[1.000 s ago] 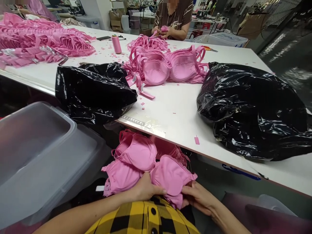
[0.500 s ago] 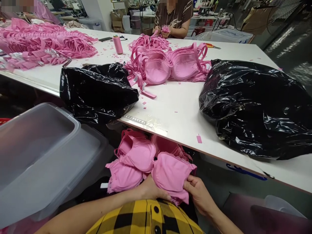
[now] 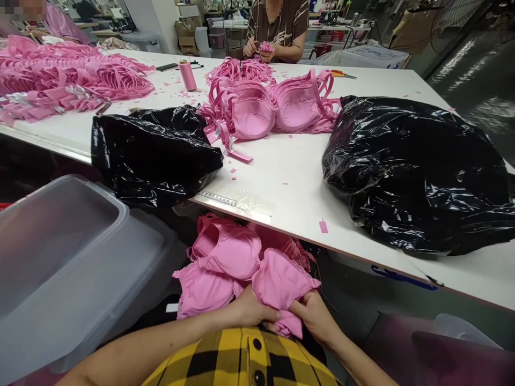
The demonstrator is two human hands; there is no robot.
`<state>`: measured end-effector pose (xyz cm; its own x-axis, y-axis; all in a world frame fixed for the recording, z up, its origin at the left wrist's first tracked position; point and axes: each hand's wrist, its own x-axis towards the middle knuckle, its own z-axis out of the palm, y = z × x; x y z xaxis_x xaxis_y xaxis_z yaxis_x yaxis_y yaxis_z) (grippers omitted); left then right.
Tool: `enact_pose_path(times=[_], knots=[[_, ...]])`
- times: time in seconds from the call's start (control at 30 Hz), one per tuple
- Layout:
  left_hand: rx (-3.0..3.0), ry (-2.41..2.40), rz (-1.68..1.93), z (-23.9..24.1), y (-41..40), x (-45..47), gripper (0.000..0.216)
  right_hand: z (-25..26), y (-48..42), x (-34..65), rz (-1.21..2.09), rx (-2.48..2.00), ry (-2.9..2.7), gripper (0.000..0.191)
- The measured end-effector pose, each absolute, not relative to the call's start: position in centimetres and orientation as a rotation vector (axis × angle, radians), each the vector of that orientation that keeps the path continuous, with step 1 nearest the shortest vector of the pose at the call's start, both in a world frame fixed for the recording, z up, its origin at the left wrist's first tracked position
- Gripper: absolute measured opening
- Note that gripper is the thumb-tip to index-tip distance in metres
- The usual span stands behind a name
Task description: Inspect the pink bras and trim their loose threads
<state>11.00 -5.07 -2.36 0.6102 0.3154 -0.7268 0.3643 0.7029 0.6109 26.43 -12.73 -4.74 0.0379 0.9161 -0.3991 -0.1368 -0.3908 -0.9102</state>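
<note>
A pile of pink bras (image 3: 237, 262) lies in my lap below the white table's (image 3: 298, 193) front edge. My left hand (image 3: 249, 310) is closed on the near edge of the front bra. Beside it, my right hand (image 3: 314, 316) pinches the same bra's lower right corner. A yellow and black checked shirt (image 3: 241, 359) fills the bottom of the view.
Two black plastic bags (image 3: 156, 150) (image 3: 414, 166) lie on the table, with stacked pink bras (image 3: 273, 104) between them and pink straps (image 3: 64, 75) at far left. A pink thread spool (image 3: 187, 75) stands behind. A clear plastic bin (image 3: 60, 257) is at my left. Another person's hands (image 3: 257, 49) work opposite.
My right hand has slid left along the bra's lower edge, closer to my left hand. The bra's corner is bunched more. The view shifted slightly.
</note>
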Motion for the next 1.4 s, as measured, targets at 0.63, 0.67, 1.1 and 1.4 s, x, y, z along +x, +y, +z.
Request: enact_pose_path(times=[0.63, 0.67, 1.1, 1.4], knots=[[0.785, 1.123, 0.174, -3.3, -5.1, 11.1, 0.04, -4.5, -13.7, 26.6, 1.406, -1.529, -0.915, 0.032], [0.754, 1.135, 0.174, -3.2, -5.0, 11.1, 0.043, -4.3, -13.7, 26.6, 1.378, -1.564, -0.951, 0.031], [0.648, 1.097, 0.482, -3.4, -4.9, 11.3, 0.038, -5.6, -13.4, 26.3, 1.305, -1.681, -0.62, 0.043], [1.911, 0.888, 0.162, 2.0, -3.2, 5.5, 0.02, -5.4, -13.0, 28.9, 1.363, -1.662, -0.791, 0.038]])
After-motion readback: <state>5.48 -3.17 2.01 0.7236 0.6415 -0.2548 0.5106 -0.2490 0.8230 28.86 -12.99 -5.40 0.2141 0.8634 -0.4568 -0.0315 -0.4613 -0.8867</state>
